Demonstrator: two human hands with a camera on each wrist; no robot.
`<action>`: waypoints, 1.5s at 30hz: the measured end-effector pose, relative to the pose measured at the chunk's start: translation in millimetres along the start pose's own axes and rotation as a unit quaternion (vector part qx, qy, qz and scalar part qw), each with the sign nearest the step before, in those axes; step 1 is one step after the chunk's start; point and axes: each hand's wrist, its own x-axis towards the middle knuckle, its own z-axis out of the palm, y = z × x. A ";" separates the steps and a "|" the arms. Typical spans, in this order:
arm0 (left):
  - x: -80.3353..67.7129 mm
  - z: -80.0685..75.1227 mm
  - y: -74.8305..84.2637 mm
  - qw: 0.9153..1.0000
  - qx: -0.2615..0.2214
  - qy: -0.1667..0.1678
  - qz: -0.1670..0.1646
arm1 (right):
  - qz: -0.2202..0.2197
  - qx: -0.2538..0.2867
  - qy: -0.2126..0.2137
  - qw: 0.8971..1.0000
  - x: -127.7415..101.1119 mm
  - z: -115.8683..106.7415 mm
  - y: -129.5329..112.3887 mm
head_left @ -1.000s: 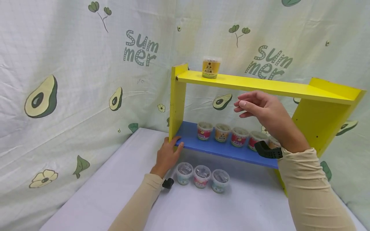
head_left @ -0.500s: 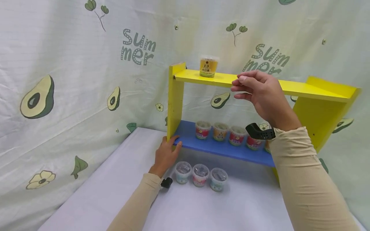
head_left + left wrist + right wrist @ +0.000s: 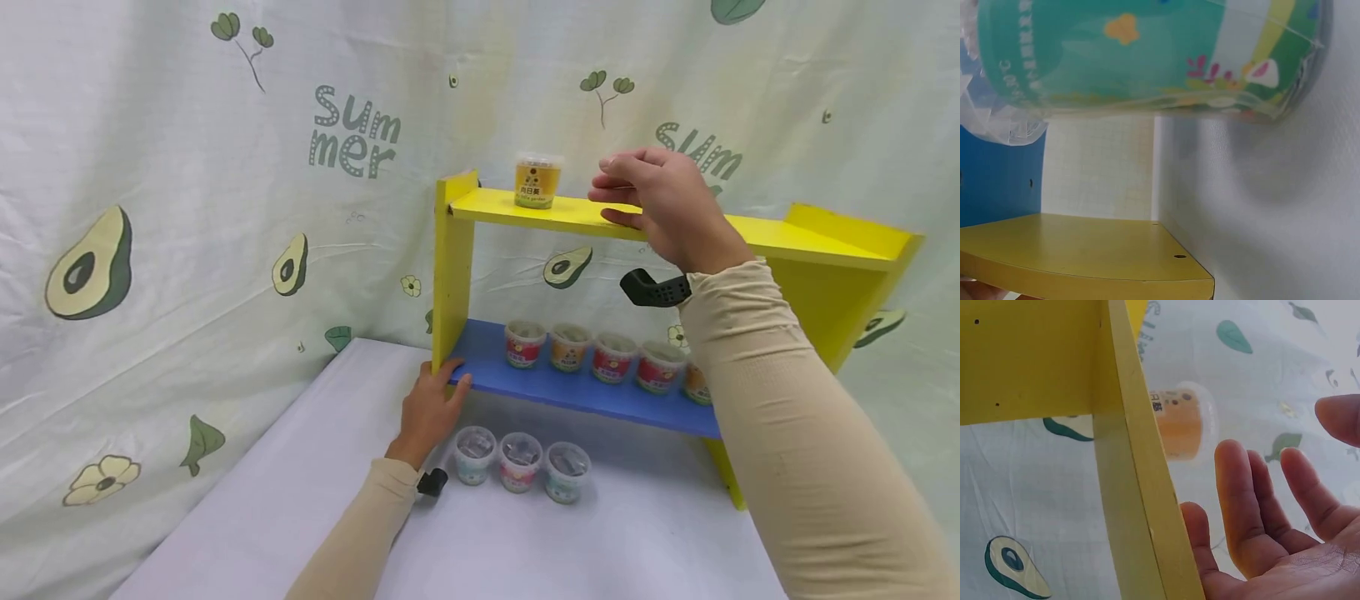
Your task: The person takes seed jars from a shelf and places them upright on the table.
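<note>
My left hand [image 3: 429,410] grips the lower left corner of the yellow-and-blue shelf [image 3: 452,283], fingers behind the side panel and thumb by the blue board. Raised at the yellow top board, my right hand [image 3: 675,204] holds nothing; its fingers look loosely bent. To its left, a plastic cup with an orange-yellow label [image 3: 537,182] stands upright on that board, apart from the fingers. The right wrist view shows this cup [image 3: 1182,425] beyond the board's edge, with the right hand's fingers [image 3: 1238,506] spread. A teal-labelled cup [image 3: 1116,56] fills the top of the left wrist view.
Several lidded cups with red or orange labels [image 3: 612,358] line the blue board [image 3: 487,367]; my right sleeve partly hides the last one. Three cups [image 3: 520,462] stand on the white table [image 3: 480,550] before the shelf. A patterned cloth [image 3: 225,250] hangs behind.
My right hand has risen from below the top board to its level, moving left toward the orange-yellow cup. My left hand has kept its hold on the shelf.
</note>
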 end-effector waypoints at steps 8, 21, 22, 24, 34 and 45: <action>-0.4 -1.8 1.2 1.000 -0.003 -0.011 -0.010 | 0.095 -0.079 -0.021 0.992 29.2 12.8 -7.9; -2.3 -10.0 0.2 1.000 -0.019 -0.017 -0.005 | 0.166 -0.210 -0.030 0.963 48.7 36.4 -22.3; -3.9 -11.2 -0.6 1.000 -0.019 -0.019 -0.007 | 0.168 -0.214 -0.030 0.962 49.2 39.4 -22.2; -7.3 -13.3 -1.8 1.000 -0.022 -0.020 -0.007 | 0.172 -0.226 -0.030 0.958 50.0 44.7 -21.5; -13.2 -9.4 -2.3 1.000 -0.015 -0.008 0.004 | 0.165 -0.229 -0.027 0.959 56.3 53.2 -15.0; -11.3 -12.7 -3.2 1.000 -0.012 -0.007 0.011 | 0.139 -0.242 -0.024 0.960 62.4 66.5 -2.1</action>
